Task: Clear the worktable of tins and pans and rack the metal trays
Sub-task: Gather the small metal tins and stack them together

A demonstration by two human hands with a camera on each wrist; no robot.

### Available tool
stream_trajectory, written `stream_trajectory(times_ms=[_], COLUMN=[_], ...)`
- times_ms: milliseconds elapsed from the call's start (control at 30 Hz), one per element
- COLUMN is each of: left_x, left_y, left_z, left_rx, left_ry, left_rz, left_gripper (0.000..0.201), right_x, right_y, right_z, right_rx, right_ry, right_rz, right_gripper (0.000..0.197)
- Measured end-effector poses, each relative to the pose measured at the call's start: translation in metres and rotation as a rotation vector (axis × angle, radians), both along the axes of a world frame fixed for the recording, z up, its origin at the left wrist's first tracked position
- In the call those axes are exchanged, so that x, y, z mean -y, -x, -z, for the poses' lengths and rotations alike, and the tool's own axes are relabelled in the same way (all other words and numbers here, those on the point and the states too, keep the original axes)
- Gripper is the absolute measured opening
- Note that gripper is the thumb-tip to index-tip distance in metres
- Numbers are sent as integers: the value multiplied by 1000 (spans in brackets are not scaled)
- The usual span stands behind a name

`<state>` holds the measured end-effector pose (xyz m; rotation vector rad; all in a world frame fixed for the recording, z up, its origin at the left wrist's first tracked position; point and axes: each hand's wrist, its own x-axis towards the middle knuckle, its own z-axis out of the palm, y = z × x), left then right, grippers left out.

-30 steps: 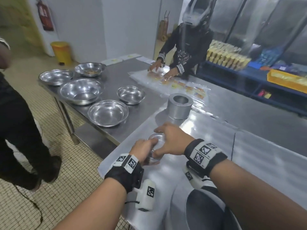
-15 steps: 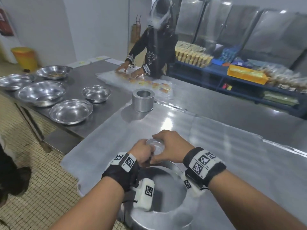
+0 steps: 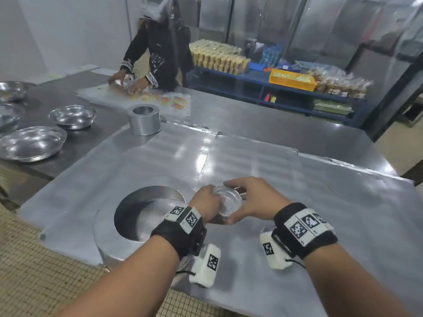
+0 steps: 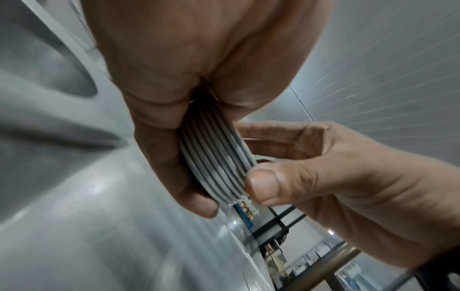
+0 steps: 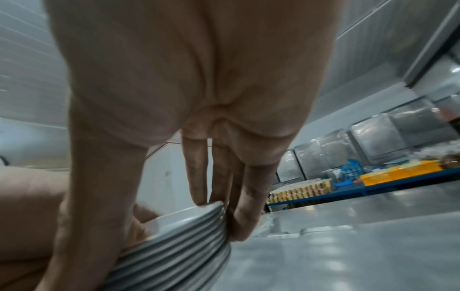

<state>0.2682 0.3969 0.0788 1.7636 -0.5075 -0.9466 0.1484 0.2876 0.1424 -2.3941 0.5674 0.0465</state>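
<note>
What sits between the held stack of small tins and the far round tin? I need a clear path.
Head view: only bare metal tray between the stack of small round tins and the tall round metal tin.

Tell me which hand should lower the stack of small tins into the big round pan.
Left. The left hand grips the tin stack on the side next to the big pan, which lies just left of it. The right hand would probably have to cross over.

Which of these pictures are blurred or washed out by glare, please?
Head view: sharp on the stack of small tins, with ceiling lights glaring off the metal sheets. Left wrist view: the stack's rims are crisp, the surface beside them smeared. Right wrist view: soft throughout, palm filling the frame.
</note>
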Motion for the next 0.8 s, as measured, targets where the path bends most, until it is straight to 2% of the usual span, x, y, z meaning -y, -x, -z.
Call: stream_trajectory(times_ms=[167,333,433,533,700,800], left_x=[18,27,32,37,48,55], left_y=[46,66,74,77,77,74], left_z=[28,59,68,73,81,83], left_rx=[-120,-233,-133,-10,68,93], left_ry=[-27,-117,-166,-246,-320,-328], left_rz=[-1,-58,-48,-18,24,-12], left_gripper=[30,30,29,36,34,26], right_x=[28,45,50,52,50,52], right_y=[62,105,116,123,128,126], right_z=[30,74,97,115,132,140], right_rx=[-75,-116,-161,-182,-115,3], right_ry=[-59,40,64,112,-55,-308], right_rz=[116,331,448,543,731,885], right_gripper=[95,61,59,51,17,3])
